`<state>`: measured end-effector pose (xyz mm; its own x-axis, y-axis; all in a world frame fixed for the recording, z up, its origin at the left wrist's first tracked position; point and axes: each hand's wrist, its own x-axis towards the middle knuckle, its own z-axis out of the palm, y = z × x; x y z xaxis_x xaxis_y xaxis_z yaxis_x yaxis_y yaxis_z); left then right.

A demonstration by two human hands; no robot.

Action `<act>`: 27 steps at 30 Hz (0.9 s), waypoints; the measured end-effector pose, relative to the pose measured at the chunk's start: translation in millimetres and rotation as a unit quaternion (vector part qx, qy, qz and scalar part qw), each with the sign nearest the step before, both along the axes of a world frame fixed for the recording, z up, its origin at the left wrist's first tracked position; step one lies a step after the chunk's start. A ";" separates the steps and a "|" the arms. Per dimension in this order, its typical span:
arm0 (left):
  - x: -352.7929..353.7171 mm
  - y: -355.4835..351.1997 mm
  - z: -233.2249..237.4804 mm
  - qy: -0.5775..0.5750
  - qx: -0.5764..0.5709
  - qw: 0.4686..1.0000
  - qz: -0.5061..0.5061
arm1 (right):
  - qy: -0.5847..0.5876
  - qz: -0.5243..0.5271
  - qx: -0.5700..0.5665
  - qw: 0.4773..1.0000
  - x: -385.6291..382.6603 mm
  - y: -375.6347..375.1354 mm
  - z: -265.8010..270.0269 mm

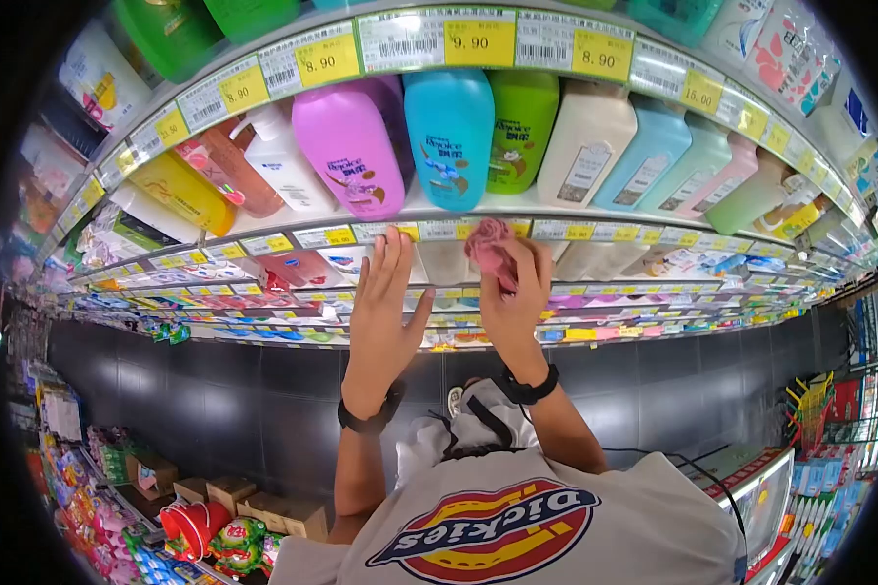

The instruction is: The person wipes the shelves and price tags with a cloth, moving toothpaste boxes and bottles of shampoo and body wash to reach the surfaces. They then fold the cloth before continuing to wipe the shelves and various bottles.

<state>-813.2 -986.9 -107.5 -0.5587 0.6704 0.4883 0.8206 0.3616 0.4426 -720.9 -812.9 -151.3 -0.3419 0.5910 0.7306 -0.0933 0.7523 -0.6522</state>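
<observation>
Grips crumpled pink cloth [490, 244] with right hand [514, 292], below and slightly right of blue Rejoice bottle [450, 141]; holds left hand [385, 310] empty, below and left; should pinch firmly for control

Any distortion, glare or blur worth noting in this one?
Head view: strong fisheye bows the price rail, corners black; head view: glare patches on the dark floor; head view: crumpled pink cloth in the right hand fairly sharp, outer edges softer.

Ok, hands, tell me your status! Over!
Left grip: open, fingers extended. Right grip: holding crumpled pink cloth. In the way: bottles standing on the shelf beyond.
</observation>
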 end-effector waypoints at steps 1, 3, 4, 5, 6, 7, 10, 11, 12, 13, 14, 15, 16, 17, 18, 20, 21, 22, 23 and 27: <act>0.5 0.8 0.4 -0.005 0.000 1.000 0.002 | -0.016 -0.002 0.009 1.000 3.5 4.3 -1.3; 1.0 1.4 -0.7 -0.008 -0.001 1.000 0.006 | 0.017 -0.030 -0.020 0.999 8.9 11.1 -6.4; 2.5 2.0 0.7 -0.013 0.000 1.000 0.009 | 0.039 -0.048 -0.046 0.997 11.0 15.7 -10.0; 2.7 3.3 2.4 -0.016 0.001 1.000 0.010 | 0.062 -0.066 -0.073 0.993 12.3 22.1 -11.6; 3.7 4.1 3.3 -0.022 0.016 1.000 0.002 | 0.057 -0.089 -0.059 0.993 17.9 30.3 -8.3; 2.7 5.1 3.8 -0.016 0.016 1.000 0.009 | 0.062 -0.108 -0.063 0.990 23.5 40.2 -6.4; 5.9 8.9 -2.5 -0.014 0.016 0.999 0.024 | 0.063 -0.162 -0.083 0.981 41.3 61.5 0.2; 6.9 8.9 -1.3 -0.031 0.012 0.999 0.022 | 0.075 -0.164 -0.103 0.978 42.8 61.5 4.6; 7.1 8.4 1.2 -0.046 0.009 0.999 0.021 | 0.090 -0.164 -0.122 0.975 39.6 58.0 9.4; 7.1 8.5 4.0 -0.059 0.005 0.998 0.023 | 0.106 -0.157 -0.127 0.974 33.6 55.6 6.3; 7.2 9.5 7.0 -0.062 0.019 0.998 0.018 | 0.121 -0.151 -0.132 0.972 27.7 53.2 3.2; 4.4 8.6 6.6 -0.059 0.013 0.998 0.020 | 0.137 -0.144 -0.136 0.971 21.7 50.8 0.2; 0.9 6.0 4.8 -0.058 0.007 0.998 0.019 | 0.112 -0.138 -0.100 0.979 22.0 49.9 -5.8; 0.5 4.6 3.6 -0.057 0.002 0.998 0.017 | 0.086 -0.132 -0.062 0.986 24.3 49.2 -9.5; 4.3 5.1 10.4 -0.084 -0.005 0.996 0.010 | 0.057 -0.105 -0.037 0.992 25.6 46.8 -10.3; 7.2 6.1 12.0 -0.086 -0.010 0.996 0.015 | 0.053 -0.062 -0.038 0.996 28.0 44.5 -7.6; 6.9 7.7 12.5 -0.086 -0.010 0.996 0.017 | 0.052 -0.042 -0.035 0.997 29.5 46.1 -5.8; 5.8 9.0 11.3 -0.081 -0.008 0.997 0.012 | 0.051 -0.032 -0.046 0.997 32.5 49.3 -5.0; 4.4 7.8 8.7 -0.075 -0.007 0.997 0.010 | 0.061 -0.046 -0.066 0.995 32.6 50.6 -4.9; 3.6 3.9 6.6 -0.078 -0.007 0.997 0.008 | 0.091 -0.064 -0.153 0.982 24.2 36.7 -3.0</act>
<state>-809.6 -983.0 -100.9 -0.6379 0.6670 0.3849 0.7361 0.3812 0.5594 -696.7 -776.2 -154.3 -0.1310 0.8222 0.5539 -0.1471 0.5364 -0.8310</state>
